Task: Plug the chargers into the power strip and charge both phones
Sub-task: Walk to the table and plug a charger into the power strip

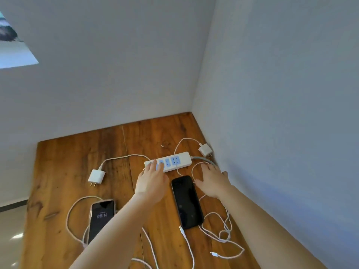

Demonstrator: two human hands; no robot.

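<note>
Resting open, empty left hand (151,183) on white rectangular power strip (180,161); strip runs left-right. Open right hand (212,181) holds nothing, nearer white cube charger (205,149) behind strip.

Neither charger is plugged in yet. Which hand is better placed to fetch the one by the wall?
Right. The right hand lies just short of that charger; the left hand rests on the power strip.

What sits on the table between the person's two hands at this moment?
In the head view, the dark-screened phone lies between the left hand and the right hand, with a white cable crossing bare wood just beyond it.
</note>
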